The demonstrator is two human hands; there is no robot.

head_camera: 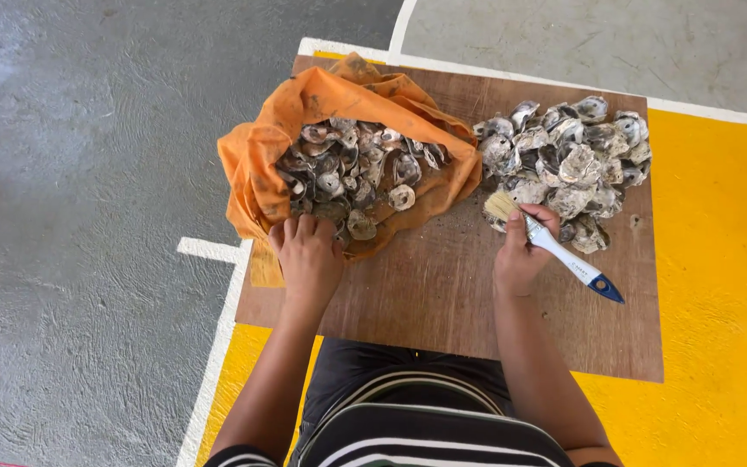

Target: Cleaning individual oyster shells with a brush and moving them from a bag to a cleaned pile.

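The left hand (pixel 307 252) lies at approx. 7 o'clock of the orange cloth bag (pixel 263 160), fingers curled down and pressed together on the bag's lower edge, touching the shells there. The bag is open and holds a heap of grey oyster shells (pixel 349 169) — some lie at its mouth, near the fingers.

The right hand (pixel 522 251) is closed around a paint brush (pixel 555 247). The brush has a white handle w/ a blue tip that points to 4 o'clock, and pale bristles that point to 10 o'clock. The bristles touch the lower left edge of a second pile of shells (pixel 568 160), which lies loose, at 3 o'clock from the bag. If the hand also holds a shell under the brush, I cannot tell.

Both heaps rest on a brown wooden board (pixel 443 294) — it lies flat on the floor. The floor (pixel 88 216) is grey concrete at the left, painted yellow at the right and below, w/ white lines between. The person's striped clothing (pixel 425 424) shows at 6 o'clock, between the two forearms.
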